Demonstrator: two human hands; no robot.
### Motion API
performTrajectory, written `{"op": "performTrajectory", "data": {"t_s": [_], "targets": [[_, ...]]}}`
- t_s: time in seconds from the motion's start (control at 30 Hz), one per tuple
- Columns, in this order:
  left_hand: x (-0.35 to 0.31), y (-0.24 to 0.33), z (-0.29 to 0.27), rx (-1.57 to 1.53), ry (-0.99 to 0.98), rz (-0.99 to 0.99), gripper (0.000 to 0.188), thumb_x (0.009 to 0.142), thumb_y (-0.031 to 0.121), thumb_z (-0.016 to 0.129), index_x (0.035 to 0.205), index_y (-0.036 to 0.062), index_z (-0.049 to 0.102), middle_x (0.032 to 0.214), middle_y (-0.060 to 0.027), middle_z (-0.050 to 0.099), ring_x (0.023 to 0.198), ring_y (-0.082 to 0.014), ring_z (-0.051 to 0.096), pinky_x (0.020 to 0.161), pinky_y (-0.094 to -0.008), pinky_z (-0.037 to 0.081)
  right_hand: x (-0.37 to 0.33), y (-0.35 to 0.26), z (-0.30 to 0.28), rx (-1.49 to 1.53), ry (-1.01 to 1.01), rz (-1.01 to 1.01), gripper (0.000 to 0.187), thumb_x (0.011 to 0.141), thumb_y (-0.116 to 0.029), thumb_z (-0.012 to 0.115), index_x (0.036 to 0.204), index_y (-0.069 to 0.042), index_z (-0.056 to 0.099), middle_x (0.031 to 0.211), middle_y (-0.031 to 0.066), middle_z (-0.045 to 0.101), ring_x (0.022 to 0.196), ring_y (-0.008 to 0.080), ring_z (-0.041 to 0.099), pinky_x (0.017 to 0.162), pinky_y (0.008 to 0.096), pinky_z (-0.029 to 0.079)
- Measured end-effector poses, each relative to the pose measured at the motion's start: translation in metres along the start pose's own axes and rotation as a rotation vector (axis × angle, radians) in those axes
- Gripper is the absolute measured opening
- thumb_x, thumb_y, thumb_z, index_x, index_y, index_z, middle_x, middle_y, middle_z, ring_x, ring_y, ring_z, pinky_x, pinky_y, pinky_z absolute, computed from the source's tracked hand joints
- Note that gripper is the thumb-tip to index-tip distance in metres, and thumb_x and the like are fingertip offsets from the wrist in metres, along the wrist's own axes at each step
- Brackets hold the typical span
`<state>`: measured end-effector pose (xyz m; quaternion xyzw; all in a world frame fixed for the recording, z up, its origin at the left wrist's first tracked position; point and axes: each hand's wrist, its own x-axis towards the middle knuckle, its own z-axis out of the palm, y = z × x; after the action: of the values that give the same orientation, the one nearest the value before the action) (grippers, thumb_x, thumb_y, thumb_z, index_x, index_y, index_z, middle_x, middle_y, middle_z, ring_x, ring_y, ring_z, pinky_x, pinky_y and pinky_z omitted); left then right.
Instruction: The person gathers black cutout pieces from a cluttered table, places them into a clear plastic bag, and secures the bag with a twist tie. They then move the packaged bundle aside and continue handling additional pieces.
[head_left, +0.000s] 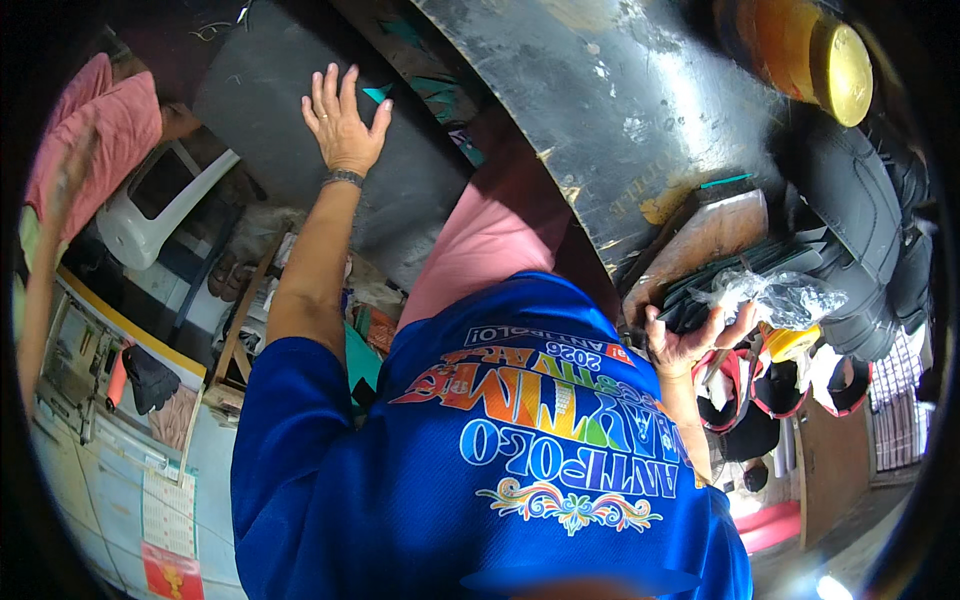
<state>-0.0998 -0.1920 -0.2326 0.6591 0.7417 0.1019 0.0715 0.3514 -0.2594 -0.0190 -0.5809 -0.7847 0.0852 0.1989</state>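
My left hand (345, 125), a ring and a dark wrist band on it, lies with fingers spread on a black sheet (270, 110). Just beyond its thumb is a small teal scrap (378, 93). At the right, my right hand (690, 345) has its thumb and fingers around the near edge of a stack of dark flat pieces (685, 308). Crumpled clear plastic (780, 298) lies over that stack, by the fingertips. Beside the stack is a worn wooden block (715, 235) with a teal strip (725, 181) at its far end.
A worn dark tabletop (590, 100) stretches across the top right, with an amber roll (845, 75) upon it. Black padded pieces (850, 200) are heaped at the right. A white plastic chair (150, 210) and another person's pink garment (115, 120) are at the left.
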Motion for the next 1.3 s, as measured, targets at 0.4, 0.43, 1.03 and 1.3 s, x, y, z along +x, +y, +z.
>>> {"op": "performTrajectory", "data": {"t_s": [0.4, 0.43, 1.03, 1.3], "targets": [[0.013, 0.008, 0.025, -0.033, 0.147, 0.011, 0.065, 0.086, 0.044, 0.064, 0.141, 0.0145, 0.043, 0.150, -0.0125, 0.034, 0.142, -0.0339, 0.024, 0.113, -0.0563, 0.016, 0.026, 0.010, 0.001, -0.177, 0.083, -0.151, 0.090, 0.077, -0.049, 0.076, 0.148, -0.015, 0.034, 0.149, 0.0289, 0.020, 0.138, 0.0443, 0.024, 0.110, 0.0582, 0.021], [0.011, 0.008, 0.025, -0.024, 0.152, 0.013, 0.065, 0.087, 0.043, 0.064, 0.141, 0.0137, 0.043, 0.150, -0.0127, 0.034, 0.142, -0.0337, 0.025, 0.113, -0.0557, 0.017, 0.027, 0.010, 0.001, -0.165, 0.071, -0.148, 0.090, 0.076, -0.050, 0.076, 0.148, -0.015, 0.035, 0.150, 0.0284, 0.020, 0.139, 0.0443, 0.025, 0.111, 0.0584, 0.020], [0.018, -0.011, 0.034, 0.025, 0.165, 0.031, 0.063, 0.089, 0.044, 0.059, 0.141, 0.0130, 0.042, 0.151, -0.0132, 0.034, 0.143, -0.0337, 0.024, 0.114, -0.0562, 0.017, 0.051, -0.008, 0.023, -0.154, 0.205, -0.075, 0.067, 0.067, -0.047, 0.080, 0.124, -0.014, 0.064, 0.145, 0.0195, 0.039, 0.133, 0.0434, 0.034, 0.109, 0.0566, 0.026], [0.029, -0.023, 0.047, 0.117, 0.135, 0.036, 0.062, 0.091, 0.044, 0.056, 0.143, 0.0125, 0.039, 0.151, -0.0133, 0.031, 0.144, -0.0334, 0.021, 0.113, -0.0559, 0.017, 0.064, -0.013, 0.039, -0.113, 0.261, -0.080, 0.066, 0.066, -0.044, 0.080, 0.125, -0.021, 0.064, 0.144, 0.0144, 0.042, 0.135, 0.0388, 0.035, 0.109, 0.0534, 0.024]]}}
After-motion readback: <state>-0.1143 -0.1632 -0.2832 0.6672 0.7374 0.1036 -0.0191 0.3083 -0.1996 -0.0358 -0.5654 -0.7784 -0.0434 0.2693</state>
